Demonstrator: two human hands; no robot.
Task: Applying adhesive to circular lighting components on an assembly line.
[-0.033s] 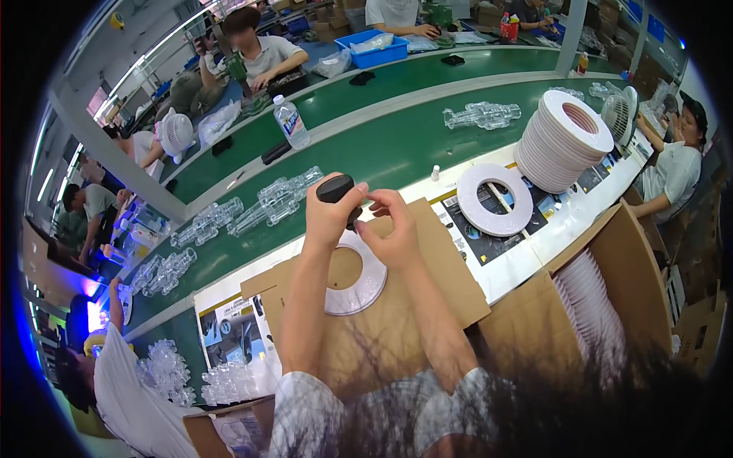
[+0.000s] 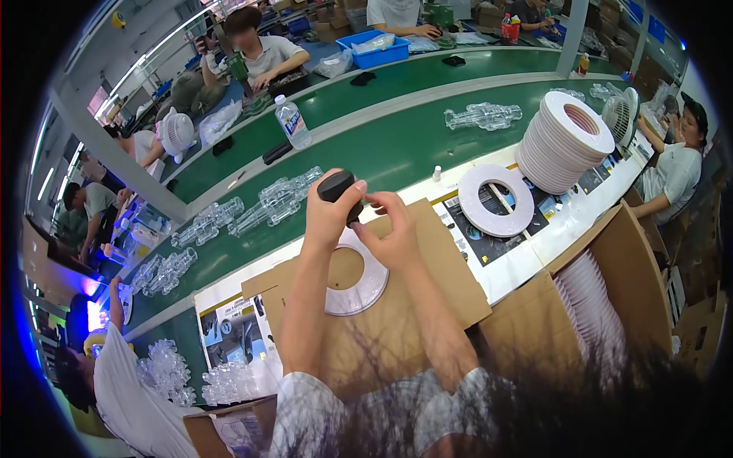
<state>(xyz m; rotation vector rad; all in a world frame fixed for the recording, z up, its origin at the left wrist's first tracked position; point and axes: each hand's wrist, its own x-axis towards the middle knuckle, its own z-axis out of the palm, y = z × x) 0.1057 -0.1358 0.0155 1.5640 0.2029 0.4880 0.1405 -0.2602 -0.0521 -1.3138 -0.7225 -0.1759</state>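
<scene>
Over the cardboard sheet [image 2: 435,294], my left hand [image 2: 330,217] is closed around a black object with a rounded, knob-like top [image 2: 336,185]. Its lower part is mostly covered by my fingers, so I cannot make out its exact kind. My right hand [image 2: 391,229] is bent in beside it, the thumb and fingertips at the object's lower dark end. Whether those fingertips pinch a separate small piece is hidden. Below both hands a white flat ring [image 2: 363,294] lies on the cardboard, partly covered by my left wrist.
To the right stand a tall stack of white rings [image 2: 546,156] and a loose ring [image 2: 467,200]. An open carton [image 2: 641,282] holds more rings. Clear plastic parts [image 2: 279,200] lie on the green conveyor belt [image 2: 397,156], near a water bottle [image 2: 292,122]. Co-workers sit around.
</scene>
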